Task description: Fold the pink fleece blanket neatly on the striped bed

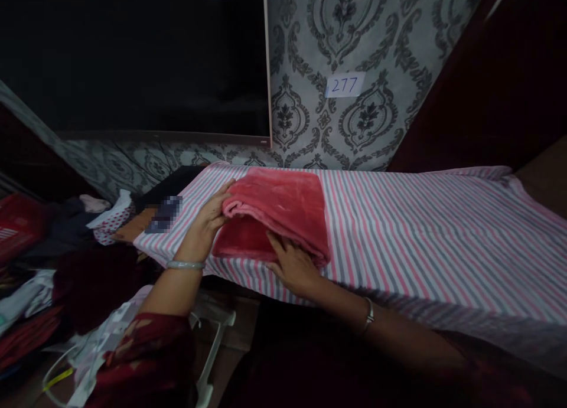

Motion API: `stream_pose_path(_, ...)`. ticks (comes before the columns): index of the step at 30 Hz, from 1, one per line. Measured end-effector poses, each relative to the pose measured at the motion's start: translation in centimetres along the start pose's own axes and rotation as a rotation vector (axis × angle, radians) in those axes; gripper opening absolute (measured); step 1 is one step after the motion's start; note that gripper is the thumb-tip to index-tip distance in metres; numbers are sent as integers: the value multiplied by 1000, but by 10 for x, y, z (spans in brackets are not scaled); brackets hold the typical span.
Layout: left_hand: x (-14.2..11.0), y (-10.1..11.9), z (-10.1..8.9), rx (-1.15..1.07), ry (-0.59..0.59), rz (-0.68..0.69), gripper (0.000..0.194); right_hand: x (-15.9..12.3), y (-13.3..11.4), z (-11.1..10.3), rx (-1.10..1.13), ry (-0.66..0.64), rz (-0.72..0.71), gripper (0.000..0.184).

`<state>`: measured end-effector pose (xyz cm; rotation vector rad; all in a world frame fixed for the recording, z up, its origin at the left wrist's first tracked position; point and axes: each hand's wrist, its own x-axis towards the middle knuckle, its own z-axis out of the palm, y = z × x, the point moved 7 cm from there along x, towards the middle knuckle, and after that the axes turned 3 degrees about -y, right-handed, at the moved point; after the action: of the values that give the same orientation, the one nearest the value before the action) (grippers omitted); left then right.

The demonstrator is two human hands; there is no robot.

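Observation:
A folded pinkish-red plush cloth (283, 198) lies on a striped pink, grey and white sheet (398, 231). Its front edge gapes, with the upper layer lifted off the lower one; whether it is a blanket or a garment I cannot tell. My left hand (212, 213), a bangle on its wrist, grips the cloth's left edge near a rolled corner. My right hand (295, 266) reaches into the front opening with index finger and thumb apart. Its other fingers are partly covered by the upper layer.
A large dark screen (142, 59) hangs on the patterned wall, beside a paper marked 277 (345, 85). A phone-like blurred item (163, 215) rests at the sheet's left end. Piled clothes (88, 278) and a white hanger (215, 349) are at lower left.

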<state>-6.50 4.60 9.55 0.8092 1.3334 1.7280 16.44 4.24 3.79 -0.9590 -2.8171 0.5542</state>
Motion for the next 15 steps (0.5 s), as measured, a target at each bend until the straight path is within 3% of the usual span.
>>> stream_pose_path(4,1,-36,-18,37,-102,-224,84,-24,28,13,-97,-63,70,68)
stream_pose_path(7,-6,-57,-38,45,-121,-323,88,-33,32,22,-174,-104,61,67)
stream_pose_path(10,-2,-59,-47,52,-90,-332,83,-34,29,24,-205,-144,59,66)
stream_pose_path(15,24,-48,-39,177,-7,-254,81,-33,28,23,-249,-130,42,65)
